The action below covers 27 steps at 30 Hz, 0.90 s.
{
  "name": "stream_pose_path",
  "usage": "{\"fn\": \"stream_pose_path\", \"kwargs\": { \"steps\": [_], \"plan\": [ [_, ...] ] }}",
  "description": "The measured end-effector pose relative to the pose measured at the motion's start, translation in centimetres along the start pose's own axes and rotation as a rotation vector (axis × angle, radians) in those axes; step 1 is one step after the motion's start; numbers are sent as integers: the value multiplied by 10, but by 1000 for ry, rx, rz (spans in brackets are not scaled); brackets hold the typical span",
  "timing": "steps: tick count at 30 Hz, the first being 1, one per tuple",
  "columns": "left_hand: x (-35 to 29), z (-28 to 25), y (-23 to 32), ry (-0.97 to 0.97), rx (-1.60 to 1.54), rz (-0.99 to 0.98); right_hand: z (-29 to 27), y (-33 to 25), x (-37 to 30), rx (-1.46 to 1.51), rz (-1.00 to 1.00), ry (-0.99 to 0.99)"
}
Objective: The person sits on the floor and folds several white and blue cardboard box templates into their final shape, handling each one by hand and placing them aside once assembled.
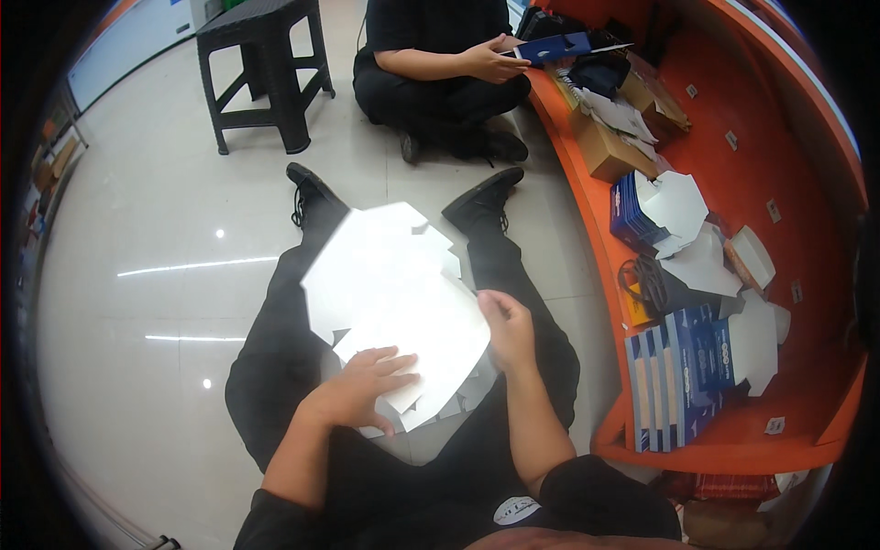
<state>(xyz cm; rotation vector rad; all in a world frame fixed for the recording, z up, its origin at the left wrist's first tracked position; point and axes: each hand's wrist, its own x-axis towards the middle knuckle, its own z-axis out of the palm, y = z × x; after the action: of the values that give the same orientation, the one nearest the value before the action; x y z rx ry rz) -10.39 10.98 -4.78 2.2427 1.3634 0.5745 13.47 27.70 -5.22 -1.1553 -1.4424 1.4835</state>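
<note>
White die-cut cardboard sheets (pixel 403 275), like unfolded boxes, lie in a loose pile between my outstretched legs. Bright glare washes out much of the upper sheet. My left hand (pixel 362 390) rests on the near left part of the pile, fingers spread and pressing on the card. At the right edge, the fingers of my right hand (pixel 507 330) pinch the rim of the top sheet. Under it, more sheets with cut flaps show near my lap.
An orange shelf (pixel 596 266) curves along the right, holding stacks of blue-and-white folded cartons (pixel 678 376), brown boxes (pixel 600 147) and a dark cable coil (pixel 649 280). Ahead, another person (pixel 440 73) sits holding a blue carton (pixel 555 48). A black stool (pixel 266 73) stands at far left.
</note>
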Motion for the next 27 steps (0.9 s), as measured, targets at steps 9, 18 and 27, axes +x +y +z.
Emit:
{"fn": "stream_pose_path", "kwargs": {
  "steps": [9, 18, 27],
  "plan": [
    [5, 20, -20, 360, -294, -237, 15, 7, -9, -586, -464, -535],
    [2, 32, -33, 184, -761, -438, 34, -2, -24, -526, -609, -419],
    [2, 49, -40, 122, -1124, -446, 36, -6, -27, -565, -625, -420]
  ]
}}
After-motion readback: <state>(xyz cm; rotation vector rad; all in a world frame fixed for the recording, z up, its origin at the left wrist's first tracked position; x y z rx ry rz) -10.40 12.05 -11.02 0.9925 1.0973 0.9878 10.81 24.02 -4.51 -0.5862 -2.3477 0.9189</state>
